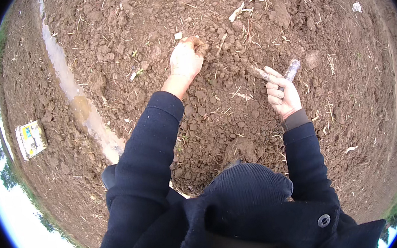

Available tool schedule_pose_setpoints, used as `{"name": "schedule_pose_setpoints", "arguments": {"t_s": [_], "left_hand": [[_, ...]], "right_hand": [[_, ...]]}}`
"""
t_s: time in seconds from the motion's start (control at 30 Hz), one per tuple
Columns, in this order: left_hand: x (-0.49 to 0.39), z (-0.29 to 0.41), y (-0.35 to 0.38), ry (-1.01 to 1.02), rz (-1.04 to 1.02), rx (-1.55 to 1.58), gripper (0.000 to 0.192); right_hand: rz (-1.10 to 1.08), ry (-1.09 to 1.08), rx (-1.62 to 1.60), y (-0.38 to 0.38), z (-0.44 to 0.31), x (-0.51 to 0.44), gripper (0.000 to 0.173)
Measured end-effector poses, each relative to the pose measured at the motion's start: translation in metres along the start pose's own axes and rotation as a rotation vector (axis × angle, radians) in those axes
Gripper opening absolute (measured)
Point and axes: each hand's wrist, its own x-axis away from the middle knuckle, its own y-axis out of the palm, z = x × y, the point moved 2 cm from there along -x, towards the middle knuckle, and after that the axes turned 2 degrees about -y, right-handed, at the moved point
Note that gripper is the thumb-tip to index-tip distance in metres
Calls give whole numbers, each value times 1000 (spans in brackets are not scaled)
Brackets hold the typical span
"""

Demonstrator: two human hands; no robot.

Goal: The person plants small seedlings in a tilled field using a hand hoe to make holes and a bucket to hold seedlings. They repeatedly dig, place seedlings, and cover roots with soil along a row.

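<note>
My left hand (pixel 186 60) is down at the brown tilled soil (pixel 214 104), its fingers curled inward. A brown muddy patch shows at the fingertips; whether it is a clod held there or soil on the fingers I cannot tell. Just beyond those fingers lies a small white piece (pixel 178 35). To the right, my mud-coated right hand (pixel 283 95) grips a short, soil-smeared hand tool (pixel 292 68). Its rounded grey end sticks out past the knuckles, and a dirty narrow part points left from the fingers. The palm hides its middle.
A water-filled furrow (pixel 59 62) runs down the left side. Beyond it sits a white container with yellow and blue print (pixel 31 140). Dry stalk scraps (pixel 239 12) and clods are scattered ahead. A whitish lump (pixel 356 7) lies far right. My knee (pixel 250 182) is close below.
</note>
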Motion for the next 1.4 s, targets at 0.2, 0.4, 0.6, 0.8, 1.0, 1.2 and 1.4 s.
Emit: {"name": "schedule_pose_setpoints", "arguments": {"t_s": [0.2,0.4,0.6,0.8,1.0,1.2,1.4], "left_hand": [[9,-25,-10,-224,-121,390,15],[27,-13,-40,-468,-64,986,24],[24,-27,-29,-588,21,1033,31],[-9,9,-21,-212,-134,-160,49],[-22,-21,-13,61,114,94,23],[50,-11,-50,173,-92,96,17],[95,1,-21,111,-204,-198,31]], "right_hand": [[77,-212,361,34,3,30,34],[213,-349,586,36,-30,83,32],[234,-381,593,34,-30,88,29],[252,-440,662,40,-28,92,31],[252,-483,814,55,-32,122,34],[151,-266,828,52,-2,105,33],[74,-142,466,38,52,35,28]]}}
